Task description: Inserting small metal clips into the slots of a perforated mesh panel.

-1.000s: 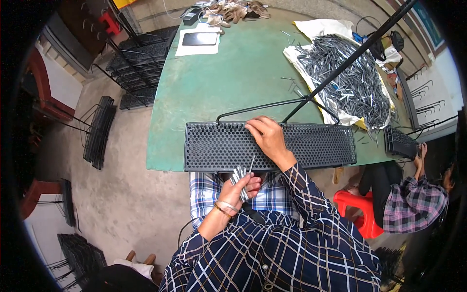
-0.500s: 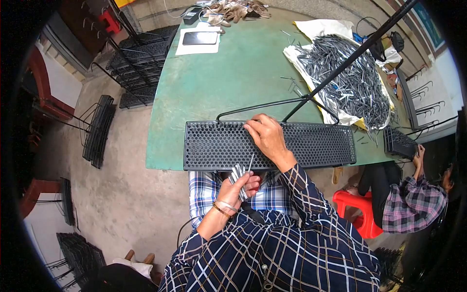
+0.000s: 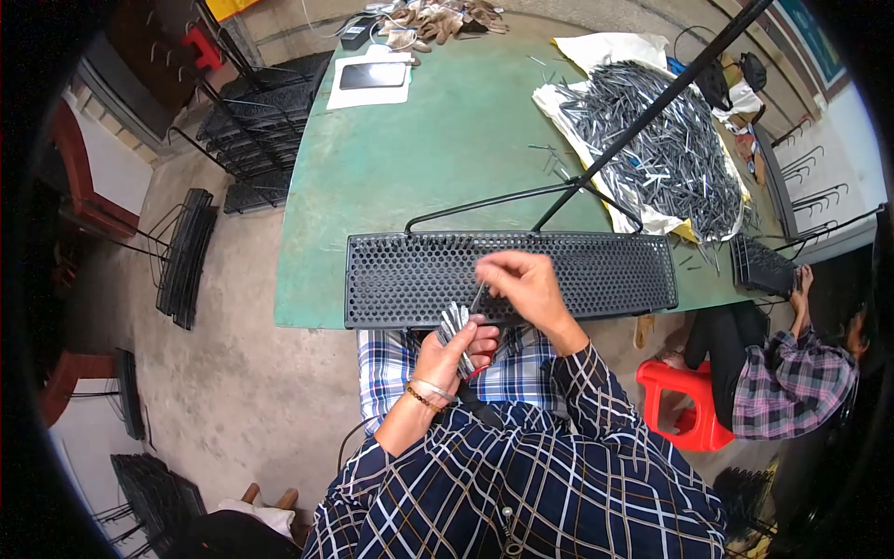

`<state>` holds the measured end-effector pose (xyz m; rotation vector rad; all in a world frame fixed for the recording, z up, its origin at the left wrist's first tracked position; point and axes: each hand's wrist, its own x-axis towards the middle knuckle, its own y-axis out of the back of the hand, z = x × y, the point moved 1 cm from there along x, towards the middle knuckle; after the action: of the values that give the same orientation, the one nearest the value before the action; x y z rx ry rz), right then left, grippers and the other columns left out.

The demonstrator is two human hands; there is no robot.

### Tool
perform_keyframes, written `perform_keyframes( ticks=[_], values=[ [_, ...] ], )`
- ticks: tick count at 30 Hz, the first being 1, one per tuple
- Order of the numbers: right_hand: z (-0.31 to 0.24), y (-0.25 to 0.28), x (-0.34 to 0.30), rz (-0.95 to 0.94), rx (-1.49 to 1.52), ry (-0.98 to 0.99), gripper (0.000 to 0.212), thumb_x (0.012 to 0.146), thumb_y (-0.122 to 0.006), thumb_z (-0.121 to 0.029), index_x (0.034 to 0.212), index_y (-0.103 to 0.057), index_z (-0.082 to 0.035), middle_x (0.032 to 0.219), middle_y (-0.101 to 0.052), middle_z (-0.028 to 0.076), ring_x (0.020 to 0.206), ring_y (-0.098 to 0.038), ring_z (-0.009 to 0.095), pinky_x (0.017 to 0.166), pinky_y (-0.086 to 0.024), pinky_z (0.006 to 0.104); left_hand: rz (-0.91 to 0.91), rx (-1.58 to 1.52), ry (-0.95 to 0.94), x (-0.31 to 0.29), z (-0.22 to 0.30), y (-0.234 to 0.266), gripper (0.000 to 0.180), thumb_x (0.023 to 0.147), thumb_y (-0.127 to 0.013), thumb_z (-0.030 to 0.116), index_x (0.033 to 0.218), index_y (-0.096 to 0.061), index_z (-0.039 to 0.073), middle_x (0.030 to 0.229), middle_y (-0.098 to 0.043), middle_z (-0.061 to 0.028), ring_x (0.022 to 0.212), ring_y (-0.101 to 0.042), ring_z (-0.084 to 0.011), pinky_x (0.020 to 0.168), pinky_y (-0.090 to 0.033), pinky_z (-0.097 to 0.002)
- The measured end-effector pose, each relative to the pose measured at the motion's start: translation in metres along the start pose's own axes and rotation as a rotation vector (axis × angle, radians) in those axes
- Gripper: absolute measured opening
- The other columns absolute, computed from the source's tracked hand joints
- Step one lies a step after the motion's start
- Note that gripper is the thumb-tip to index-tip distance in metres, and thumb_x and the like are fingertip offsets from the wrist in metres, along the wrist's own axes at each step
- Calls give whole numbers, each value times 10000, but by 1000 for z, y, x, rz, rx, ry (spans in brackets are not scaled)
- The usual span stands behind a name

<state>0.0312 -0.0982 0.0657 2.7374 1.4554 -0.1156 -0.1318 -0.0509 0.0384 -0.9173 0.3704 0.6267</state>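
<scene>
My left hand [image 3: 450, 356] is closed around a bundle of thin silvery metal strips [image 3: 453, 323], just in front of the near edge of a long black perforated tray [image 3: 400, 284]. One strip [image 3: 478, 296] sticks up apart from the bundle. Its upper end meets the pinched fingertips of my right hand [image 3: 528, 291], which hovers over the tray's middle. Some holes along the tray's far left edge look filled with dark pieces. A black rod frame [image 3: 494, 206] rises from the tray's back edge, its long bar slanting up to the right.
A green table [image 3: 410, 158] carries a big heap of metal strips [image 3: 656, 149] on a white sack, a phone [image 3: 372, 75] and brown gloves [image 3: 447, 23]. At right, another person [image 3: 792, 382] works on a similar tray beside a red stool [image 3: 684, 410]. Black racks [image 3: 251, 130] stand left.
My right hand has come back from the tray's far edge toward me, its fingertips now at the strip above my left hand. The left hand stays nearly in place.
</scene>
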Motion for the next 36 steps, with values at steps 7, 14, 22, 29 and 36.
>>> perform_keyframes(
  ticks=[7, 14, 22, 29, 36],
  values=[
    [9, 10, 41, 328, -350, 440, 129, 809, -642, -81, 890, -664, 15, 798, -651, 62, 657, -565, 82, 578, -441, 215, -76, 16, 177, 0, -10, 4, 262, 896, -504, 115, 1116, -510, -26, 1040, -617, -174, 887, -626, -184, 708, -532, -283],
    [26, 4, 50, 347, -519, 561, 115, 787, -648, -77, 876, -665, -5, 817, -653, 98, 665, -613, 171, 580, -469, 262, -105, 12, 198, -1, -15, 11, 255, 909, -468, 128, 1104, -496, -34, 1110, -572, -207, 968, -602, -286, 823, -517, -397],
    [17, -1, 50, 297, -743, 675, 126, 785, -645, -112, 874, -661, -25, 826, -647, 98, 713, -629, 237, 610, -494, 304, -131, 28, 315, -7, -10, 6, 279, 927, -457, 237, 1137, -488, 56, 1116, -577, -172, 973, -598, -271, 812, -511, -406],
    [26, -2, 53, 332, -775, 698, 114, 779, -650, -106, 853, -654, -20, 819, -646, 96, 712, -627, 250, 613, -498, 320, -104, 76, 281, -7, -6, 6, 272, 913, -499, 231, 1138, -495, 78, 1009, -623, -133, 732, -565, -126, 598, -458, -239],
    [30, 0, 49, 247, -851, 599, 135, 790, -646, -132, 848, -655, -11, 843, -619, 113, 724, -609, 264, 635, -487, 334, -152, 70, 210, -6, -8, 8, 260, 908, -506, 159, 1146, -490, 57, 991, -623, -135, 678, -525, -106, 569, -436, -222]
  ],
)
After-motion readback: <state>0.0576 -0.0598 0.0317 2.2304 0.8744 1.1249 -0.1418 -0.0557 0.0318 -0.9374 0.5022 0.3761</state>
